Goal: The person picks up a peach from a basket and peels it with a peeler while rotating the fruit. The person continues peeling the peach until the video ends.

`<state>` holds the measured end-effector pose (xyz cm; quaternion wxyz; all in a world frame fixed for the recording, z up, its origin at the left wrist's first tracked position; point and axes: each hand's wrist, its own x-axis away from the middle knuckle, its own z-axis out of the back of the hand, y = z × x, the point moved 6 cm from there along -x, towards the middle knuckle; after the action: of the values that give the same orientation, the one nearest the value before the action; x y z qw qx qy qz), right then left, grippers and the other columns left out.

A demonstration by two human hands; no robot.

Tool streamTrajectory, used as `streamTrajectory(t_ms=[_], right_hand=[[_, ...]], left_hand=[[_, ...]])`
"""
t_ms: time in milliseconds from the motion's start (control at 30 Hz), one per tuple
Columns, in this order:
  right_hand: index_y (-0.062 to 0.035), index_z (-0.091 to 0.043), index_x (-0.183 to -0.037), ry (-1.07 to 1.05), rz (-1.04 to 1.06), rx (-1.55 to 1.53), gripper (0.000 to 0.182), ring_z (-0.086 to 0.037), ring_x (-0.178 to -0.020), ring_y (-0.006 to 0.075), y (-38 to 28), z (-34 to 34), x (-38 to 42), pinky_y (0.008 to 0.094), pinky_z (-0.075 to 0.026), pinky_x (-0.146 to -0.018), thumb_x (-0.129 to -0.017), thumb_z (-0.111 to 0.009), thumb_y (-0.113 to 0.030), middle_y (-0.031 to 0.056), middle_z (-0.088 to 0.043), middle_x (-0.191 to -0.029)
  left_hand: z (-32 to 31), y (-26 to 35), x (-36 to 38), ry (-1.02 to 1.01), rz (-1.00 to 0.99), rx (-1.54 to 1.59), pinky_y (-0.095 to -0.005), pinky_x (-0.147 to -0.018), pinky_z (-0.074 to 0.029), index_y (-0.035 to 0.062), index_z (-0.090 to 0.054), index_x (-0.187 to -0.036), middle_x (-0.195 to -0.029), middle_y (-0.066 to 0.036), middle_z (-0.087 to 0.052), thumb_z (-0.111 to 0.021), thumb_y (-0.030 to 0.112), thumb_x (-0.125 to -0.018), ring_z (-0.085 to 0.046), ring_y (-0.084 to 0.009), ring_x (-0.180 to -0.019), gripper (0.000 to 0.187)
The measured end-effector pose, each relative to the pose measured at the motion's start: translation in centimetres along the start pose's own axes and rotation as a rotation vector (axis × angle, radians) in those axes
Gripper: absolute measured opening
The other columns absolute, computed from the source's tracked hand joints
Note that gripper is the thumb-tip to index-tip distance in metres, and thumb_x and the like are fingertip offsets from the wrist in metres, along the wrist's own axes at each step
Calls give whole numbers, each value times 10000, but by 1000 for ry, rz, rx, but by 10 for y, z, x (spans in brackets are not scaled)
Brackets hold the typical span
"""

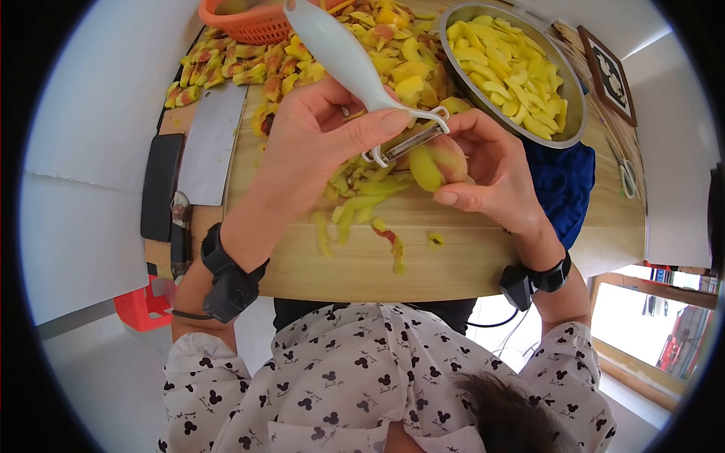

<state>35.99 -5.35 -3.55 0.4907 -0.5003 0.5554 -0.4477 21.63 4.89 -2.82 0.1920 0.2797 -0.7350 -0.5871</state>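
Two hands work above a wooden board (453,264). The left hand (310,147) is closed around the pale handle of a peeler (355,68), and its blade touches a piece of fruit (438,162). The right hand (491,162) grips this fruit with the fingers, just over a small heap of peels (362,200). Left of the board lies a knife (208,143). Further away stand a metal bowl (578,113) with yellow slices and an orange basket (253,26).
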Motion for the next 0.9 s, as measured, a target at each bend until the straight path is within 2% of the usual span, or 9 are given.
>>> streamTrajectory(t_ms=[133,333,633,900], right_hand=[[-7,-498,-1127,7,-36,-5,565,-518,-1078,158,7,3,-2,297,-461,-919,-671,-821,-83,61,-537,-1116],[1,-511,-1127,-4,-22,74,561,-522,-1064,158,5,1,-2,292,-481,-892,-667,-823,-81,63,-545,-1109],[32,-519,-1112,9,-109,10,525,-551,-1004,137,6,-2,-2,294,-500,-880,-681,-809,-47,70,-548,-1106],[31,-525,-1084,-9,-71,29,486,-556,-997,137,8,0,-1,290,-494,-884,-687,-800,-26,69,-552,-1077]], left_hand=[[-8,2,5,-61,-13,-5,-266,-823,-475,6,-595,-1077,-1041,-75,-638,-678,139,-836,-601,-122,-921,288],[-18,-6,6,-138,16,12,-265,-858,-470,17,-583,-1097,-1052,-70,-634,-686,96,-819,-597,-114,-950,307],[-22,-9,7,-133,64,36,-254,-846,-479,15,-577,-1102,-1054,-63,-634,-699,98,-817,-597,-109,-952,321],[-23,-8,8,-112,97,50,-240,-817,-470,19,-601,-1067,-1003,-42,-635,-708,117,-815,-591,-99,-925,291]])
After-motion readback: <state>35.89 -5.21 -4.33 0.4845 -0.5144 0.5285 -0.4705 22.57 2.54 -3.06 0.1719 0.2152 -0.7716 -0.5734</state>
